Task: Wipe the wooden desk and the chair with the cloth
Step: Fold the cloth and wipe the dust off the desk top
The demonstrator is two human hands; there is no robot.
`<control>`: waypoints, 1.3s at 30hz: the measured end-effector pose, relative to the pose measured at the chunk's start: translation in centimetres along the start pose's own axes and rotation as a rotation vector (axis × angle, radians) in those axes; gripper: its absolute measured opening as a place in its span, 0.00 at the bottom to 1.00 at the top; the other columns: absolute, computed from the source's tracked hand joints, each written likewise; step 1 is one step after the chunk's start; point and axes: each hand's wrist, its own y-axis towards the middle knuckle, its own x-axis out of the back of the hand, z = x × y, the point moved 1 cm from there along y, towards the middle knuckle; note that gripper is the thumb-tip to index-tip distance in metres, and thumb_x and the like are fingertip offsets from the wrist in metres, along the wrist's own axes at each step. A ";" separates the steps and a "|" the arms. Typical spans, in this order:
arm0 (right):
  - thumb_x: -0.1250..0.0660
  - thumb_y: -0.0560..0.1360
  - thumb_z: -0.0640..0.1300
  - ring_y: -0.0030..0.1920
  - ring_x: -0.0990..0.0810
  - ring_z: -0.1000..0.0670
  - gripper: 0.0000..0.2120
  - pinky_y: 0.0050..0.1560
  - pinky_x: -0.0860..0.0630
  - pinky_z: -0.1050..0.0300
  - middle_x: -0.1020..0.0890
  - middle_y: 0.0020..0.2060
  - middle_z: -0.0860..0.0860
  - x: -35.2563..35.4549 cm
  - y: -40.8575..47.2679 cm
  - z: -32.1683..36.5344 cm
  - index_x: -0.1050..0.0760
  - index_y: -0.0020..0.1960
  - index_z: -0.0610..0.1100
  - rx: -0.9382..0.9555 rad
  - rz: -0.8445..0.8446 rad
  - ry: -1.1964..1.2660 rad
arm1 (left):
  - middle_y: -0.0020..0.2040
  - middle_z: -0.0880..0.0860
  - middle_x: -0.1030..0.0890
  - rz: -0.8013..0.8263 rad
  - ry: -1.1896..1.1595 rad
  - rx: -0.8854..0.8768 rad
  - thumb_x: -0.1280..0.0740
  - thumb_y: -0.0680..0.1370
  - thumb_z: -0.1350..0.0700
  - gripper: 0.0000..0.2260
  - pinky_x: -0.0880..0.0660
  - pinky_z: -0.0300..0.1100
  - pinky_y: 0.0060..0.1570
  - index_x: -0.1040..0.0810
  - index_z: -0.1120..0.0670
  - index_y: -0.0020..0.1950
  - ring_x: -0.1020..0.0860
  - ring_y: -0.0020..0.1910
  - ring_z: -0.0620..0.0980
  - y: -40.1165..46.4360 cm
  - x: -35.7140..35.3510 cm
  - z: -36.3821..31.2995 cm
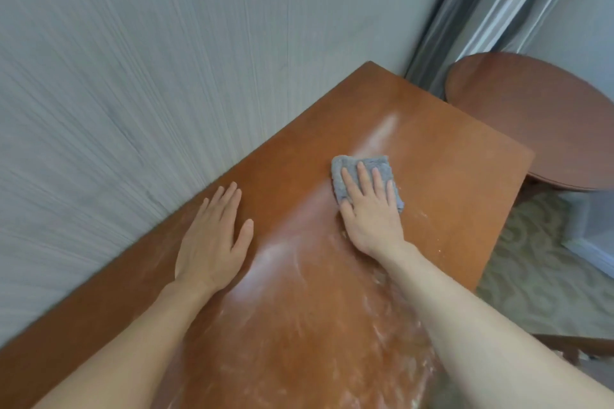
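Note:
A reddish-brown wooden desk [415, 129] runs from the lower left to the middle right, against the wall. On it lies a folded grey cloth [382, 165], and my right hand [370, 209] presses flat on top of it with fingers spread. My left hand [212, 239] rests flat and open on the bare desk top near the wall edge, holding nothing. Pale dust smears and a wet sheen streak the desk between and below my hands. A dark wooden edge at the lower right [571, 344] may be the chair; I cannot tell.
A grey textured wall [166, 60] borders the desk's far side. A round wooden side table [531, 116] stands just past the desk's right end, with a grey curtain [498, 3] behind it. Patterned carpet [531, 276] lies to the right.

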 end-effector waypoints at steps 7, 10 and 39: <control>0.54 0.83 0.51 0.81 0.61 0.44 0.29 0.79 0.61 0.41 0.56 0.82 0.50 0.3 0.3 -2.9 0.57 0.82 0.54 -0.214 0.006 0.006 | 0.84 0.50 0.48 0.011 0.075 -0.034 0.58 0.84 0.40 0.32 0.54 0.46 0.82 0.45 0.55 0.84 0.53 0.83 0.45 0.1 -0.2 -0.4; 0.50 0.82 0.50 0.81 0.59 0.43 0.30 0.79 0.60 0.40 0.54 0.82 0.48 -0.2 -0.3 0.7 0.54 0.82 0.52 -0.117 0.006 -0.031 | 0.84 0.50 0.47 -0.001 0.075 -0.037 0.57 0.84 0.41 0.31 0.54 0.46 0.82 0.44 0.55 0.84 0.52 0.83 0.45 0.0 -0.4 -0.2; 0.53 0.82 0.51 0.81 0.58 0.43 0.29 0.79 0.60 0.40 0.54 0.82 0.49 0.9 -0.2 -6.1 0.54 0.82 0.53 -0.192 -0.019 -0.046 | 0.84 0.50 0.43 -0.008 0.108 -0.007 0.59 0.83 0.35 0.35 0.48 0.49 0.81 0.41 0.55 0.83 0.47 0.83 0.47 0.2 -0.2 -0.7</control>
